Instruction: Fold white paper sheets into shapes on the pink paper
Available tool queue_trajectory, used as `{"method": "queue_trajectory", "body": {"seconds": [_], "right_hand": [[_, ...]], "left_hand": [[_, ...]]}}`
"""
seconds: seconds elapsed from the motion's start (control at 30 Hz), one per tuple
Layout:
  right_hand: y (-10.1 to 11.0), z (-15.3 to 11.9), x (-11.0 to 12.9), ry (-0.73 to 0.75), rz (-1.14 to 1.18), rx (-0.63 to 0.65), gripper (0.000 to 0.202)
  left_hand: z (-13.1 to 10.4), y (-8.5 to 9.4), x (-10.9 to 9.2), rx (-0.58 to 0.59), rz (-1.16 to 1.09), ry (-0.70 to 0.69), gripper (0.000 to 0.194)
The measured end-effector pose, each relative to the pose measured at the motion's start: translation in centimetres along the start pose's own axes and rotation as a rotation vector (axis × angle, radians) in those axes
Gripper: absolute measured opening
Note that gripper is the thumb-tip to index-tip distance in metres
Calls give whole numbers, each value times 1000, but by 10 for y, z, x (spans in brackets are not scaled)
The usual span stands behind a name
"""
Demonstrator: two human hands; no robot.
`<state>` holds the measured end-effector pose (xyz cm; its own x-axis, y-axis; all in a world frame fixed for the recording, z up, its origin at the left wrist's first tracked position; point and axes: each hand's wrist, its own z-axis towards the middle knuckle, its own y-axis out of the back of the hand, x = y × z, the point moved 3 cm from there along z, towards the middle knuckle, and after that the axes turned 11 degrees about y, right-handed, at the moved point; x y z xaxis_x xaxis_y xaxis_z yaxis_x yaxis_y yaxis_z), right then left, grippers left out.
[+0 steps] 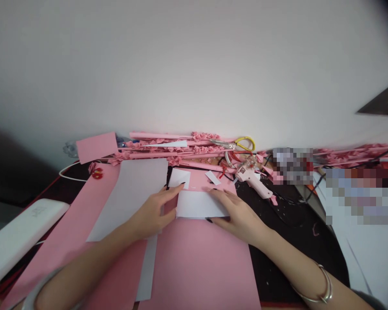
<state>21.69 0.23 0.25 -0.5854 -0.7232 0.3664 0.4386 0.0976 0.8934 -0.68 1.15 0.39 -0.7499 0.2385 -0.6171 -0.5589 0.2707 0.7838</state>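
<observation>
A folded white sheet of paper lies on a pink sheet in front of me. My right hand holds its right part, with fingers on top and the thumb along the near edge. My left hand is at the paper's left end, thumb tip against that edge and index finger stretched past the far corner. The left fingers are apart, some hidden behind the hand. A small white paper piece lies just beyond the left fingertips, and a small white strip beyond the right ones.
A large white sheet and a long white strip lie on the left. Behind are pink paper-flower stems, yellow-handled scissors and a glue gun with cables. A white box-shaped object stands far left.
</observation>
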Motion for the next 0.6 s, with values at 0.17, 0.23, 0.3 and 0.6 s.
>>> {"method": "queue_trajectory", "body": {"seconds": [0.17, 0.23, 0.3, 0.6], "right_hand": [[2, -3, -7, 2, 64, -113, 30], [3, -5, -10, -42, 93, -175, 24], [5, -6, -12, -75, 118, -248, 23], [8, -5, -4, -69, 404, -334, 21]], "left_hand": [[3, -1, 9, 3, -206, 78, 48], [5, -2, 14, -7, -289, 106, 53], [6, -4, 15, -14, -338, 127, 57], [5, -8, 11, 44, -446, 209, 17]]}}
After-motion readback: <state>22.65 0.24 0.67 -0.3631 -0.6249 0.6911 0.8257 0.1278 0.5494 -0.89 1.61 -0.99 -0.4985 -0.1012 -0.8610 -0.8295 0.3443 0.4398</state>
